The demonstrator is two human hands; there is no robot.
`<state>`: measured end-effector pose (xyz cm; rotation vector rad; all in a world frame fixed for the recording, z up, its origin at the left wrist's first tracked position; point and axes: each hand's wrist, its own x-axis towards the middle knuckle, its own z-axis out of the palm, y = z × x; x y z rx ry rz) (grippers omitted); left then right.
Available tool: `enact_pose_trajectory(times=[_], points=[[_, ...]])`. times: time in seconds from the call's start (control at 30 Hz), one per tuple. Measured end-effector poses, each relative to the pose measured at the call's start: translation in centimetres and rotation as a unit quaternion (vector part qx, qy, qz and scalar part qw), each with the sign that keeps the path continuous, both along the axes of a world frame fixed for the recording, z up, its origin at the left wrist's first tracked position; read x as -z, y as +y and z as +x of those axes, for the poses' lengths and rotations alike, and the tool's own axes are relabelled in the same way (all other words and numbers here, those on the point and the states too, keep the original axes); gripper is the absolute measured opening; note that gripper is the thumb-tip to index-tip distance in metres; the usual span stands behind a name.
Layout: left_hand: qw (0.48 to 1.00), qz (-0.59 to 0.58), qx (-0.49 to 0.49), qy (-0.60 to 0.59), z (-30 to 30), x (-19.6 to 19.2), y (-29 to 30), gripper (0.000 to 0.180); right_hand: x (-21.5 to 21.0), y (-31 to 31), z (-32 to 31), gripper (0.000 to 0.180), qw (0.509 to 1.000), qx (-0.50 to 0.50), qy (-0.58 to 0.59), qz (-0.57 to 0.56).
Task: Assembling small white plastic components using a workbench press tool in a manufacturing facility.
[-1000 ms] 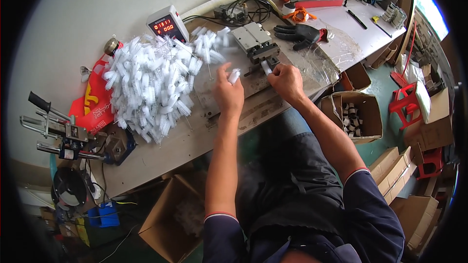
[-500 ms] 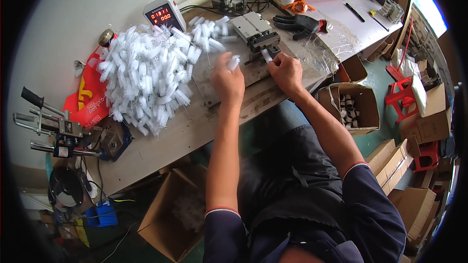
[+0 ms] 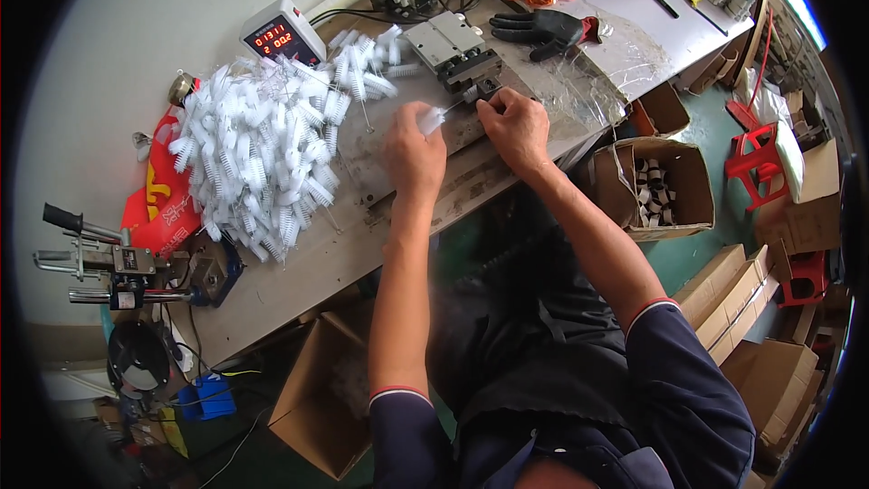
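My left hand (image 3: pixel 416 149) is closed around a small white bristle brush (image 3: pixel 433 120). The brush's thin wire stem points right, toward the small metal clamping fixture (image 3: pixel 457 52) on the bench. At the fixture's front, my right hand (image 3: pixel 520 129) has thumb and forefinger pinched close to the stem's end; what they grip, if anything, is hidden. Left of my hands lies a big heap of similar white brushes (image 3: pixel 258 149), some with wire stems sticking out.
A counter box with a red display (image 3: pixel 281 34) stands behind the heap. A black glove (image 3: pixel 541 30) lies right of the fixture. A lever press (image 3: pixel 136 263) is at the bench's left end. Cardboard boxes (image 3: pixel 681 183) and red stools (image 3: pixel 759 167) stand on the floor at right.
The brush in my left hand now has its stem lined up toward the fixture. A white piece at my right fingertips no longer shows. The counter's reading has changed, and the view has shifted slightly.
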<state>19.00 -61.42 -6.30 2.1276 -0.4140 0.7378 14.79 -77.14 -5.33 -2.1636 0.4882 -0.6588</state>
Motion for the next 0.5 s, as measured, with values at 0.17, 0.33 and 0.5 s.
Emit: enact_pose_trajectory(times=[0.17, 0.33, 0.5], points=[[0.995, 0.077, 0.057, 0.031, 0.0, -0.1, -1.3, 0.015, 0.1, -0.1, -0.2, 0.025, 0.999, -0.007, -0.009, 0.03], [0.992, 0.117, 0.053, 0.003, -0.1, 0.0, -1.5, 0.022, 0.2, -0.2, -0.1, 0.025, 0.999, -0.011, -0.01, 0.032], [0.989, 0.14, 0.048, -0.002, -0.2, 0.0, -1.7, 0.027, 0.2, -0.4, -0.1, 0.025, 0.999, -0.014, -0.015, 0.045]])
